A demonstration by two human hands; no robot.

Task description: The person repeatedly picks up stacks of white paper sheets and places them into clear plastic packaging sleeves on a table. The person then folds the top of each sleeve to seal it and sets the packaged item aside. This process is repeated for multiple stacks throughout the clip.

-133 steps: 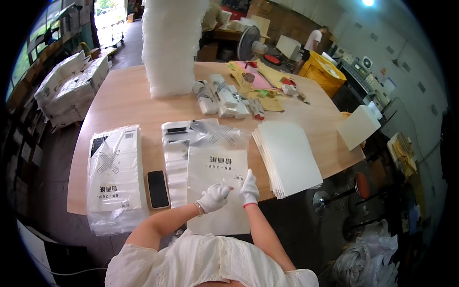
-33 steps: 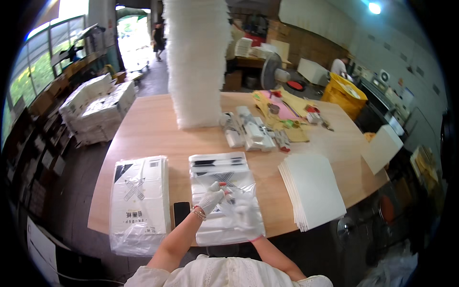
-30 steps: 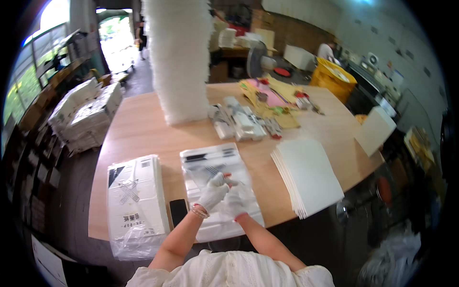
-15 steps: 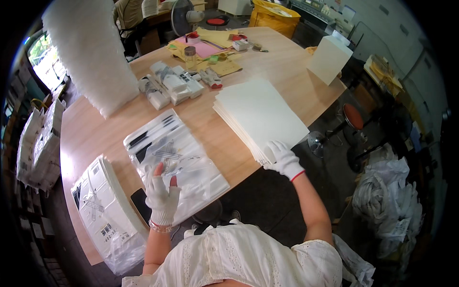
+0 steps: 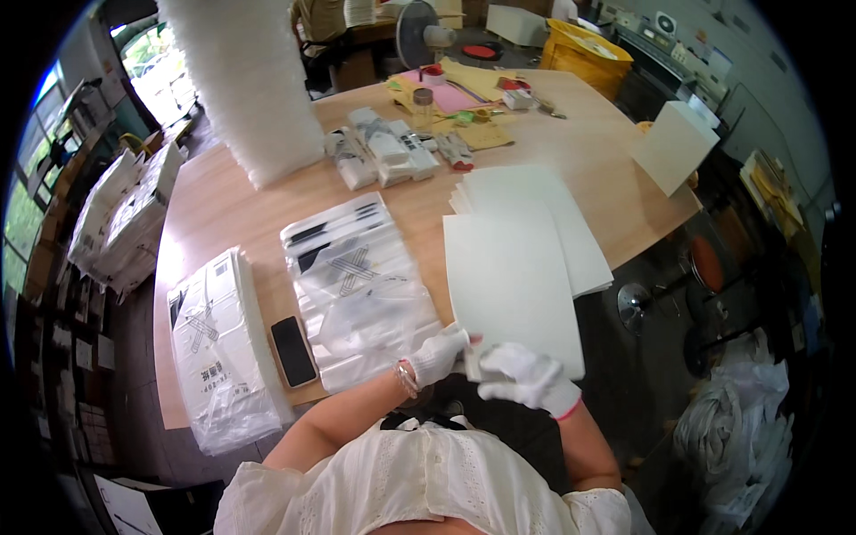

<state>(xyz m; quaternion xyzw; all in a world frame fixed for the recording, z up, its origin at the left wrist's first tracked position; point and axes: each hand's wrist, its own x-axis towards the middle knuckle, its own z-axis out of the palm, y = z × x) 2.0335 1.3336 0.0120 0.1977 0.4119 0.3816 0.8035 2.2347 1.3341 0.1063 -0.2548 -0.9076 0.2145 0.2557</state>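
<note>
White knitted gloves cover both my hands; some fingertips of the left one are bare. My left hand (image 5: 443, 351) is closed at the near left corner of a white sheet stack (image 5: 513, 276), apparently pinching its edge. My right hand (image 5: 528, 374) is curled at the near edge of that stack, fingers bent beside the left hand; its grip is partly hidden. The held stack juts over the table's front edge. Beneath and behind it lie more white sheets (image 5: 584, 245), fanned at the far left. Left of my hands lie flat printed clear plastic bags (image 5: 361, 285).
A black phone (image 5: 293, 351) lies beside a plastic-wrapped white pack (image 5: 218, 357) at the left. Small wrapped packs (image 5: 388, 147), a tape roll (image 5: 432, 75) and coloured papers (image 5: 481, 134) occupy the back. A tall white fluffy block (image 5: 245, 89) and an upright white board (image 5: 676, 147) stand on the table (image 5: 241, 209).
My left hand has moved right from above the plastic bags to the sheets. Part of the stack has been drawn toward me, off the other sheets. The phone is uncovered, and the view has shifted.
</note>
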